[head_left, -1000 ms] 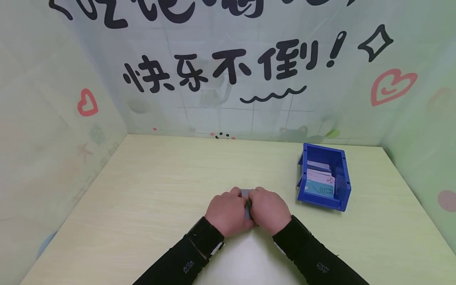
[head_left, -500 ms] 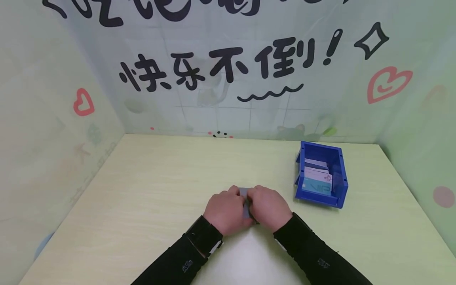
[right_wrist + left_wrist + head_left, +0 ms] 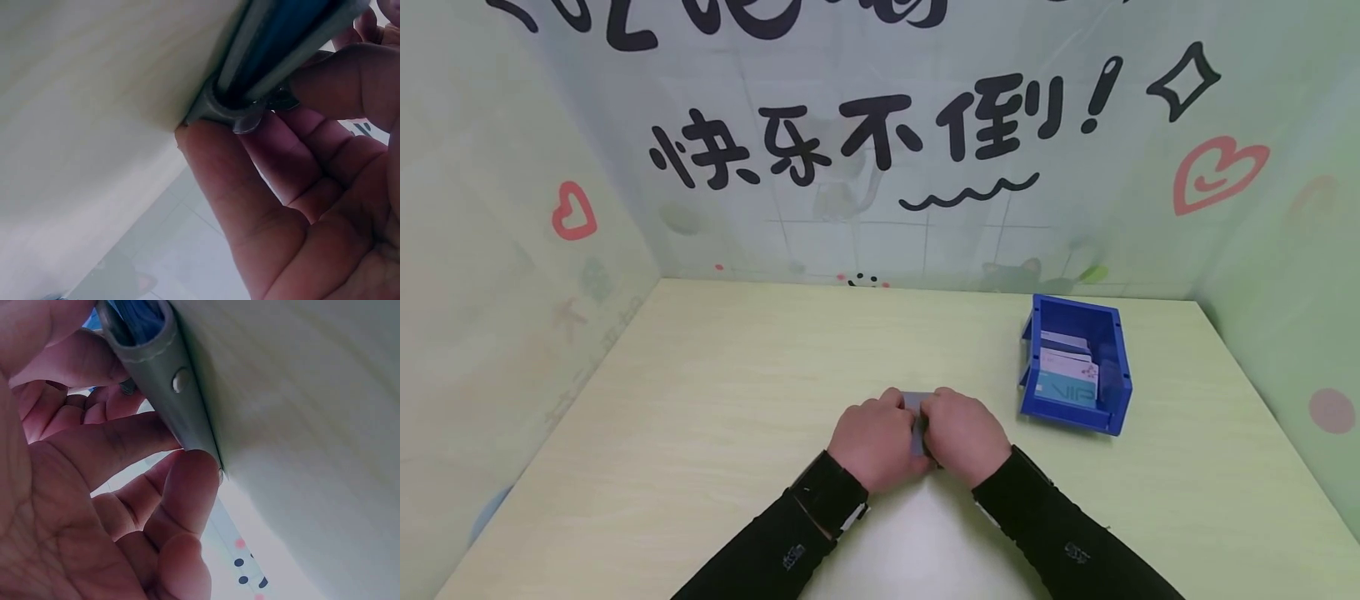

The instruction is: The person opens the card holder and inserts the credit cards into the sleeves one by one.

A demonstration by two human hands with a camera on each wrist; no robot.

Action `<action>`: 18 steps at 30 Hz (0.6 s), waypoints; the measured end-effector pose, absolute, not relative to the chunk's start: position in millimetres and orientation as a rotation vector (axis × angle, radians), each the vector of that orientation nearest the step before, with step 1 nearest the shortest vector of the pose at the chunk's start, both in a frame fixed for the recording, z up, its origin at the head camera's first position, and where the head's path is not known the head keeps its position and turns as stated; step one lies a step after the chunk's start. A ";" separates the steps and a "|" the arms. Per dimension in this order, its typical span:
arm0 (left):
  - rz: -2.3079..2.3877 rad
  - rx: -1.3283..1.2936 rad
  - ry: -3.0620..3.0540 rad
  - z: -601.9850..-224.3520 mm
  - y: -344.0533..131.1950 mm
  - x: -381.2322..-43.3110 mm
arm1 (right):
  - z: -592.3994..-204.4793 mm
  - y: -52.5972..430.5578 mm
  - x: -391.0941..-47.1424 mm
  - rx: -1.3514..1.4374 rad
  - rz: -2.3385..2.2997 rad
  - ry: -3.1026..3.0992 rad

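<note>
A small grey card holder (image 3: 917, 403) with a blue inside lies low over the table, mostly covered by both hands in the head view. My left hand (image 3: 877, 443) grips its left side. In the left wrist view the grey card holder (image 3: 164, 387) shows stitching, a round metal snap (image 3: 180, 380) and blue layers at its mouth. My right hand (image 3: 966, 435) pinches the opposite side. Seen from the right wrist, a finger presses under the folded edge of the card holder (image 3: 215, 105), and a blue strip (image 3: 284, 37) sits between its grey covers.
A blue plastic bin (image 3: 1111, 422) stands at the back right of the pale wooden table (image 3: 760, 358). Several cards (image 3: 1066, 388) lean inside it, the front one marked VIP. Printed fabric walls (image 3: 820, 242) close off the back and both sides.
Both hands stay on the card holder in nearly the same place. The head view has shifted slightly, so the whole scene sits a little higher and further left.
</note>
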State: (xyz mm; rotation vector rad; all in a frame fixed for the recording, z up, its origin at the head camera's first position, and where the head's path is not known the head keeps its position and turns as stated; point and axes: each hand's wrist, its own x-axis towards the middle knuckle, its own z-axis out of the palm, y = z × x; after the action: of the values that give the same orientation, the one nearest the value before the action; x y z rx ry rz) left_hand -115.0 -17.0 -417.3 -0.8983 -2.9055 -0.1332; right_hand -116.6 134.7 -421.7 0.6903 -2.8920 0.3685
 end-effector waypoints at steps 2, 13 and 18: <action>-0.141 -0.896 -2.905 -417.2 -16.7 -114.9 | -421.7 135.2 -116.9 0.689 0.370 -2.888; -0.149 -0.894 -2.918 -417.5 -16.3 -114.4 | -422.1 140.0 -121.1 0.684 0.444 -2.949; -0.110 -0.896 -2.945 -416.6 -17.5 -114.8 | -416.4 145.8 -125.0 0.616 0.574 -3.061</action>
State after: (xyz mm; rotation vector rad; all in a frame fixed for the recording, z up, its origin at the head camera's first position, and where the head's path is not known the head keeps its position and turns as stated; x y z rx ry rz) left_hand -114.8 -17.5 -416.6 -0.8959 -2.9445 -0.1102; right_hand -125.0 145.8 -416.4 0.6157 -3.0613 0.5742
